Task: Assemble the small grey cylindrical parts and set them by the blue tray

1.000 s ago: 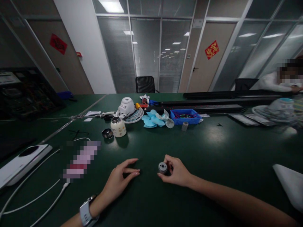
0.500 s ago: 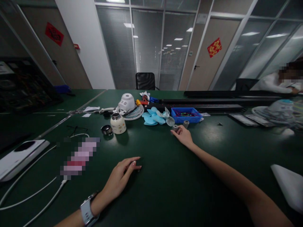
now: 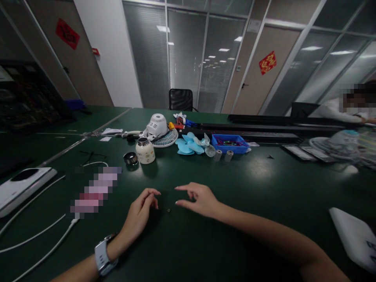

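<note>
My right hand (image 3: 199,199) is over the table with thumb and forefinger spread apart and nothing between them. Facing it, my left hand (image 3: 142,207) has loosely bent fingers, open, with nothing visible in it. A tiny dark ring-shaped part (image 3: 169,210) lies on the table between the two hands, touched by neither. Farther off, two small grey metal cylinders, one on the left (image 3: 217,156) and one on the right (image 3: 228,156), stand side by side in front of a blue tray (image 3: 246,149) that contains wires.
Blue fan blades (image 3: 189,144), a white fan body (image 3: 157,126) and a cream bottle (image 3: 145,152) with its dark cap (image 3: 131,158) stand behind the hands. A phone (image 3: 95,192) and white cables are at left, a white object (image 3: 352,239) at right. A person sits far right.
My right hand has let go of the left cylinder, leaving it beside the other, and moved back toward my left hand. My left hand has shifted slightly left, uncovering the tiny ring-shaped part.
</note>
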`<state>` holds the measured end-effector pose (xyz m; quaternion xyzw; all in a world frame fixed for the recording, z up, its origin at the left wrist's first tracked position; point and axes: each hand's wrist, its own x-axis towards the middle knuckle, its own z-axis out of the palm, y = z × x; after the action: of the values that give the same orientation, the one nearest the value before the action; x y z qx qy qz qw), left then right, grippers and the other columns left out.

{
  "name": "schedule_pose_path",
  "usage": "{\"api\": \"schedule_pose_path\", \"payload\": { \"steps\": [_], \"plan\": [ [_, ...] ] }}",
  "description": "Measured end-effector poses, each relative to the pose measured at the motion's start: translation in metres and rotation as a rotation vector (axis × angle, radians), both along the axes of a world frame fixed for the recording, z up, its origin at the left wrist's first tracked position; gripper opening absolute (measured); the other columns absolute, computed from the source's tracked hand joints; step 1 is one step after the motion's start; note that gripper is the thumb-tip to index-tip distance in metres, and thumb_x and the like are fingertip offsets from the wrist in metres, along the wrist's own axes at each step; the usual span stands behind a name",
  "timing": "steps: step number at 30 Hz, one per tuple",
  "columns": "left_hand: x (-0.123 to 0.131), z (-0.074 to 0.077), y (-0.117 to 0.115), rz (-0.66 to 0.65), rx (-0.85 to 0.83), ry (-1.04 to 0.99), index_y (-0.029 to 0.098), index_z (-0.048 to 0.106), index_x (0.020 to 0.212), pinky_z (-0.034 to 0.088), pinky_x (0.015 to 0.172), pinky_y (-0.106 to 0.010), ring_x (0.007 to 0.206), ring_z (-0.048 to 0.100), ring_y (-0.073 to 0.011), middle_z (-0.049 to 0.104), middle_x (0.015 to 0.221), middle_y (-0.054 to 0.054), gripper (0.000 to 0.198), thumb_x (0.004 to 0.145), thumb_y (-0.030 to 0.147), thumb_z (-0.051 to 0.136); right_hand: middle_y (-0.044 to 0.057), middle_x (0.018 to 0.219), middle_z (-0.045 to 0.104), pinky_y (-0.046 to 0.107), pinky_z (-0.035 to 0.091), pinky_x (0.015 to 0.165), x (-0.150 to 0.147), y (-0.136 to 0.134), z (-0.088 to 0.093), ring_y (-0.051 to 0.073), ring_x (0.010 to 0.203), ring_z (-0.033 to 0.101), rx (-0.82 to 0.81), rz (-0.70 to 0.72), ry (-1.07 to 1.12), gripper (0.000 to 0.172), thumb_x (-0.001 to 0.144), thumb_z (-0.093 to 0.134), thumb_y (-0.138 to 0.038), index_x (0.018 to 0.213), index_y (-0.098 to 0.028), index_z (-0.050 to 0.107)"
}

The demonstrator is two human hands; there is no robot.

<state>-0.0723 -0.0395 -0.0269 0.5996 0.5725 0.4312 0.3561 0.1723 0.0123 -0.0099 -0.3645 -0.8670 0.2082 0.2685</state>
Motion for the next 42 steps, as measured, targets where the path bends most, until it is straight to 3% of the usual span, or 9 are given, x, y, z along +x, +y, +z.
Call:
{"api": "schedule_pose_path", "payload": {
  "steps": [2,5,9,11,16,20,26,35,42],
  "plan": [
    [0.000,-0.002,0.000,0.013,0.014,0.013,0.020,0.058,0.094,0.039,0.059,-0.026,0.059,0.053,-0.0161,0.051,0.061,0.005,0.024,0.093,0.036,0.040,-0.004,0.077,0.055,0.021,0.035,0.057,-0.025,-0.014,-0.005,0.009,0.063,0.051,-0.038,0.110,-0.046,0.045,0.081,0.065,-0.054,0.122,-0.034,0.063],
    [-0.002,-0.003,-0.001,0.014,0.019,0.025,0.020,0.058,0.093,0.036,0.056,-0.025,0.056,0.048,-0.0153,0.045,0.059,0.006,0.025,0.093,0.037,0.039,-0.003,0.075,0.056,0.021,0.034,0.057,-0.045,-0.018,-0.016,0.009,0.064,0.052,-0.056,0.126,-0.086,0.027,0.083,0.066,-0.047,0.106,-0.034,0.072],
    [-0.003,-0.005,-0.001,-0.010,-0.005,0.042,0.020,0.057,0.096,0.034,0.056,-0.025,0.056,0.045,-0.0151,0.041,0.060,0.006,0.028,0.095,0.040,0.037,-0.002,0.078,0.058,0.021,0.035,0.058,-0.031,-0.002,-0.015,0.009,0.067,0.053,-0.019,0.080,-0.068,0.018,0.084,0.067,-0.041,0.097,-0.031,0.075],
    [-0.003,-0.005,-0.001,-0.025,-0.024,0.047,0.020,0.056,0.097,0.034,0.056,-0.025,0.057,0.044,-0.0154,0.041,0.061,0.006,0.029,0.095,0.041,0.036,-0.002,0.079,0.059,0.022,0.036,0.059,-0.005,0.017,-0.005,0.010,0.067,0.053,0.039,-0.039,-0.016,0.018,0.085,0.066,-0.041,0.096,-0.030,0.075],
    [-0.002,-0.005,-0.002,-0.037,-0.040,0.076,0.021,0.057,0.098,0.033,0.056,-0.026,0.058,0.044,-0.0163,0.041,0.063,0.005,0.029,0.094,0.042,0.037,0.003,0.078,0.059,0.026,0.036,0.059,0.076,0.093,0.026,0.015,0.068,0.053,0.295,-0.598,0.013,0.026,0.088,0.060,-0.045,0.092,-0.025,0.076],
    [-0.001,-0.002,-0.003,-0.034,-0.017,0.104,0.021,0.058,0.096,0.035,0.058,-0.026,0.061,0.047,-0.0172,0.047,0.067,0.003,0.027,0.093,0.041,0.039,0.005,0.084,0.061,0.027,0.035,0.059,0.110,0.134,0.026,0.018,0.076,0.057,0.332,-0.770,-0.145,0.027,0.089,0.057,-0.043,0.092,-0.024,0.077],
    [-0.001,0.001,-0.003,-0.027,-0.002,0.131,0.022,0.061,0.094,0.037,0.057,-0.026,0.061,0.050,-0.0174,0.051,0.066,0.003,0.028,0.092,0.040,0.040,0.006,0.086,0.064,0.027,0.035,0.061,0.112,0.145,0.016,0.020,0.079,0.058,0.291,-0.840,-0.185,0.028,0.089,0.056,-0.044,0.095,-0.027,0.076],
    [0.001,0.003,-0.004,-0.030,0.006,0.152,0.022,0.063,0.093,0.039,0.058,-0.026,0.062,0.053,-0.0176,0.057,0.070,0.002,0.029,0.092,0.040,0.041,0.006,0.086,0.067,0.027,0.034,0.059,0.114,0.146,0.020,0.021,0.078,0.059,0.256,-0.856,-0.220,0.027,0.087,0.058,-0.046,0.095,-0.028,0.077],
    [0.004,0.008,-0.006,-0.033,-0.003,0.149,0.022,0.064,0.092,0.036,0.054,-0.025,0.057,0.050,-0.0175,0.052,0.063,0.003,0.029,0.090,0.041,0.042,0.008,0.087,0.067,0.028,0.037,0.062,0.128,0.145,0.014,0.021,0.078,0.059,0.300,-0.840,-0.178,0.039,0.090,0.048,-0.052,0.104,-0.027,0.075]
  ]
}}
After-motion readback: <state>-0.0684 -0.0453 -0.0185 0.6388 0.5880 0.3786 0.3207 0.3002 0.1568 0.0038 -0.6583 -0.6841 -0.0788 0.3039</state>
